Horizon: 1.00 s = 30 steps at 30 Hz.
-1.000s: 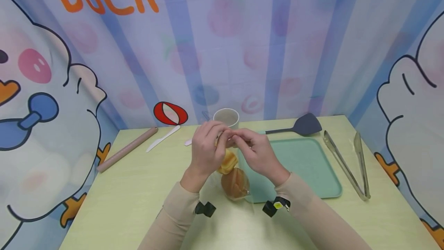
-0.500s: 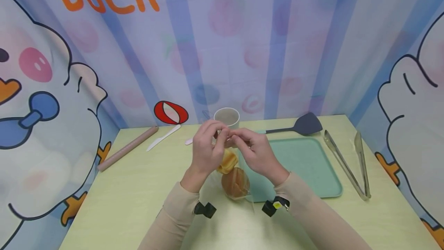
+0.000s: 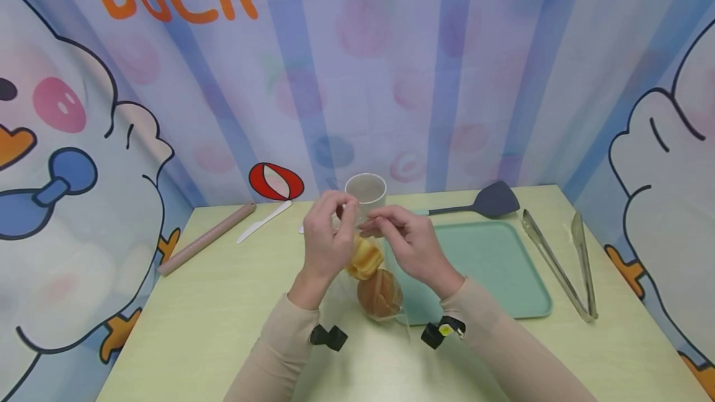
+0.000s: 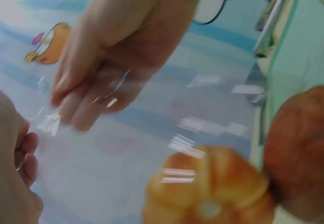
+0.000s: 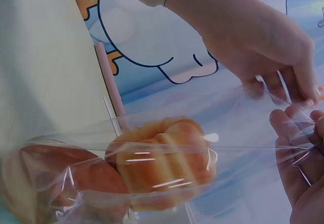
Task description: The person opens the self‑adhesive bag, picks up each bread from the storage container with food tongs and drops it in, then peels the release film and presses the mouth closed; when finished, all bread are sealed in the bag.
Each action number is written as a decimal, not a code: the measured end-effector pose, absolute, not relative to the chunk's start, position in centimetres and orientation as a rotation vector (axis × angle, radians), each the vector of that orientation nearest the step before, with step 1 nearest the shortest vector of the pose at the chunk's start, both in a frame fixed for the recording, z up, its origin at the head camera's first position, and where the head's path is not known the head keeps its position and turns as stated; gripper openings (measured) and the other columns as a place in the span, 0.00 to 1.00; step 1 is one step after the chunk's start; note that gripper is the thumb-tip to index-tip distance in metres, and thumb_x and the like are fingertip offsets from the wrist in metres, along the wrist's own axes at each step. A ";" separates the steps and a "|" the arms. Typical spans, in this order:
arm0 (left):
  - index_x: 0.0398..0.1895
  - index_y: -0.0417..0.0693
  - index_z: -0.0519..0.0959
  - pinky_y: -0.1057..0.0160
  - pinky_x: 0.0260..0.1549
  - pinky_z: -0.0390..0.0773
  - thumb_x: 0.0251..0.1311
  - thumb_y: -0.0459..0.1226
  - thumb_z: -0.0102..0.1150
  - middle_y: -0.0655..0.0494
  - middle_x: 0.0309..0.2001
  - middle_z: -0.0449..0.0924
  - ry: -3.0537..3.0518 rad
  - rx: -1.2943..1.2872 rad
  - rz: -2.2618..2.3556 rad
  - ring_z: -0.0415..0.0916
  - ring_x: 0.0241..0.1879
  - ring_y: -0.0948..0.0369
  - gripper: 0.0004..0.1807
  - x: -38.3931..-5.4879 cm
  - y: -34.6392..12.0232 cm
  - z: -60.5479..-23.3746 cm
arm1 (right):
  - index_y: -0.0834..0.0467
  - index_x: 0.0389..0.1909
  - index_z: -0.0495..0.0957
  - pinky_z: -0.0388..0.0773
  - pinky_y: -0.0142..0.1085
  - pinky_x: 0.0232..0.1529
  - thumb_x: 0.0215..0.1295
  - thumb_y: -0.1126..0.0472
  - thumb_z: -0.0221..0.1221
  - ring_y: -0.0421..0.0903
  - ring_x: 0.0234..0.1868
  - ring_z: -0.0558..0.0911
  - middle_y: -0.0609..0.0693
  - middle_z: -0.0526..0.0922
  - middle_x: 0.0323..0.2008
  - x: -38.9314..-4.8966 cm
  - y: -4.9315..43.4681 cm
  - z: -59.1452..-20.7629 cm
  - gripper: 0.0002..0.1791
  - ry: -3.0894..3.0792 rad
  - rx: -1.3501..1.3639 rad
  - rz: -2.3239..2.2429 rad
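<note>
A clear plastic bag [image 5: 238, 110] hangs from my two hands over the table. Inside it, a golden, ridged bread roll [image 3: 365, 259] lies above a round brown bun [image 3: 380, 294]. With thumb and fingertips my left hand [image 3: 329, 237] pinches the bag's upper edge on the left. Opposite it, a small gap away, my right hand [image 3: 413, 244] pinches the film at its fingertips. In the left wrist view the right hand [image 4: 121, 52] shows behind shiny film, and the roll [image 4: 207, 188] sits low beside the bun [image 4: 298, 153].
A green tray [image 3: 486, 272] lies under and right of the right hand. Metal tongs [image 3: 561, 272] are at the right, a dark spatula [image 3: 494, 200] behind the tray. A white cup [image 3: 365, 188] stands at the back; a white knife [image 3: 264, 222] and rolling pin [image 3: 206, 239] lie left.
My fingertips, close together before, have drawn apart, the left hand shifting slightly left. The right hand and the breads stay nearly in place.
</note>
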<state>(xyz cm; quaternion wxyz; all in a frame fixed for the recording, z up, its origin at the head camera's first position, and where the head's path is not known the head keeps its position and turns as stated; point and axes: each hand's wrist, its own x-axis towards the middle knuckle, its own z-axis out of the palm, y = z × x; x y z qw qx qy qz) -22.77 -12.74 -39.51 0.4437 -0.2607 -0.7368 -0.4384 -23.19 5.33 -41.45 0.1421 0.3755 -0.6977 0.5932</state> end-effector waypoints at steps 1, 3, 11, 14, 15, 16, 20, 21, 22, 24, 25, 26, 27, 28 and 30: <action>0.34 0.39 0.82 0.58 0.30 0.75 0.70 0.26 0.59 0.46 0.32 0.81 -1.818 -0.619 -1.090 0.74 0.30 0.54 0.06 -22.8 -13.1 -39.4 | 0.63 0.52 0.84 0.88 0.40 0.47 0.79 0.71 0.53 0.50 0.43 0.92 0.56 0.91 0.42 -23.2 5.5 -41.5 0.12 -2.001 1.072 1.732; 0.36 0.38 0.81 0.57 0.31 0.74 0.70 0.26 0.59 0.46 0.32 0.80 -1.794 -0.578 -1.105 0.73 0.30 0.53 0.04 -22.9 -13.8 -39.2 | 0.63 0.50 0.84 0.88 0.40 0.45 0.79 0.73 0.53 0.52 0.42 0.92 0.57 0.91 0.41 -23.4 5.8 -41.7 0.11 -1.976 1.038 1.760; 0.44 0.28 0.71 0.65 0.44 0.81 0.78 0.26 0.49 0.40 0.35 0.87 -1.745 -0.743 -1.539 0.83 0.38 0.57 0.05 -22.8 -16.0 -39.2 | 0.67 0.49 0.83 0.89 0.41 0.43 0.79 0.71 0.53 0.53 0.41 0.92 0.59 0.91 0.41 -24.3 6.8 -41.9 0.10 -1.952 0.933 1.786; 0.44 0.25 0.69 0.68 0.40 0.80 0.76 0.25 0.50 0.43 0.31 0.83 -1.738 -0.747 -1.595 0.80 0.35 0.59 0.05 -22.6 -17.1 -39.3 | 0.67 0.50 0.82 0.89 0.41 0.44 0.80 0.69 0.53 0.53 0.42 0.92 0.60 0.91 0.41 -24.4 7.1 -42.0 0.10 -1.967 0.880 1.841; 0.44 0.25 0.70 0.69 0.39 0.79 0.75 0.24 0.52 0.44 0.31 0.81 -1.748 -0.736 -1.581 0.79 0.34 0.59 0.04 -22.6 -17.5 -39.3 | 0.66 0.50 0.83 0.88 0.40 0.44 0.81 0.68 0.53 0.52 0.42 0.92 0.60 0.91 0.42 -24.5 7.1 -42.0 0.10 -1.978 0.856 1.853; 0.44 0.26 0.72 0.70 0.37 0.78 0.73 0.22 0.54 0.44 0.32 0.80 -1.761 -0.724 -1.558 0.79 0.33 0.60 0.04 -22.5 -18.0 -39.4 | 0.65 0.50 0.82 0.88 0.40 0.44 0.81 0.68 0.53 0.51 0.42 0.92 0.60 0.91 0.42 -24.5 7.2 -42.0 0.10 -1.988 0.835 1.862; 0.43 0.29 0.80 0.73 0.32 0.76 0.65 0.19 0.62 0.39 0.34 0.84 -1.816 -0.700 -1.466 0.82 0.34 0.65 0.06 -22.3 -19.6 -39.4 | 0.64 0.51 0.82 0.88 0.39 0.46 0.81 0.66 0.53 0.48 0.43 0.92 0.60 0.91 0.43 -24.5 7.5 -41.9 0.10 -2.010 0.777 1.898; 0.42 0.30 0.82 0.73 0.33 0.77 0.62 0.18 0.64 0.38 0.34 0.85 -1.823 -0.699 -1.449 0.84 0.35 0.66 0.07 -22.3 -19.9 -39.4 | 0.64 0.51 0.82 0.88 0.39 0.46 0.81 0.66 0.53 0.47 0.43 0.92 0.60 0.91 0.43 -24.5 7.5 -41.8 0.10 -2.011 0.774 1.902; 0.40 0.31 0.84 0.74 0.34 0.78 0.60 0.17 0.65 0.37 0.34 0.86 -1.826 -0.701 -1.436 0.84 0.36 0.67 0.08 -22.2 -20.2 -39.4 | 0.64 0.51 0.82 0.88 0.40 0.46 0.82 0.66 0.53 0.47 0.43 0.92 0.60 0.91 0.42 -24.5 7.6 -41.8 0.10 -2.011 0.774 1.904; 0.38 0.32 0.86 0.73 0.36 0.81 0.56 0.16 0.68 0.37 0.35 0.87 -1.825 -0.712 -1.416 0.86 0.38 0.66 0.10 -22.2 -20.6 -39.4 | 0.65 0.51 0.82 0.88 0.40 0.47 0.82 0.66 0.53 0.46 0.43 0.92 0.61 0.90 0.42 -24.6 7.6 -41.8 0.11 -2.011 0.783 1.905; 0.37 0.33 0.87 0.73 0.37 0.82 0.54 0.15 0.69 0.37 0.35 0.87 -1.825 -0.721 -1.406 0.86 0.39 0.66 0.11 -22.3 -20.8 -39.5 | 0.65 0.51 0.82 0.88 0.40 0.47 0.82 0.66 0.53 0.46 0.43 0.92 0.61 0.90 0.42 -24.6 7.6 -41.8 0.11 -2.011 0.788 1.902; 0.36 0.33 0.87 0.71 0.41 0.84 0.53 0.15 0.70 0.37 0.36 0.88 -1.828 -0.735 -1.401 0.87 0.40 0.64 0.11 -22.3 -21.0 -39.5 | 0.65 0.51 0.82 0.88 0.40 0.47 0.81 0.66 0.53 0.46 0.43 0.92 0.61 0.90 0.42 -24.6 7.6 -41.8 0.11 -2.011 0.792 1.898; 0.36 0.33 0.88 0.69 0.43 0.85 0.52 0.15 0.70 0.37 0.37 0.88 -1.835 -0.745 -1.382 0.87 0.41 0.61 0.12 -22.3 -21.1 -39.6 | 0.65 0.51 0.82 0.88 0.40 0.47 0.81 0.66 0.53 0.45 0.43 0.92 0.61 0.90 0.42 -24.6 7.5 -41.8 0.10 -2.010 0.796 1.896; 0.37 0.34 0.89 0.69 0.44 0.85 0.52 0.15 0.71 0.38 0.38 0.89 -1.849 -0.748 -1.335 0.88 0.41 0.60 0.12 -22.3 -21.3 -39.7 | 0.65 0.51 0.82 0.88 0.40 0.47 0.81 0.67 0.53 0.45 0.43 0.92 0.61 0.90 0.42 -24.6 7.5 -41.8 0.10 -2.009 0.799 1.893; 0.39 0.36 0.90 0.69 0.46 0.85 0.52 0.17 0.73 0.41 0.39 0.90 -1.885 -0.752 -1.222 0.88 0.40 0.56 0.13 -22.4 -21.5 -39.8 | 0.65 0.51 0.82 0.88 0.40 0.47 0.81 0.67 0.53 0.44 0.43 0.92 0.61 0.90 0.41 -24.7 7.5 -41.8 0.10 -2.006 0.803 1.893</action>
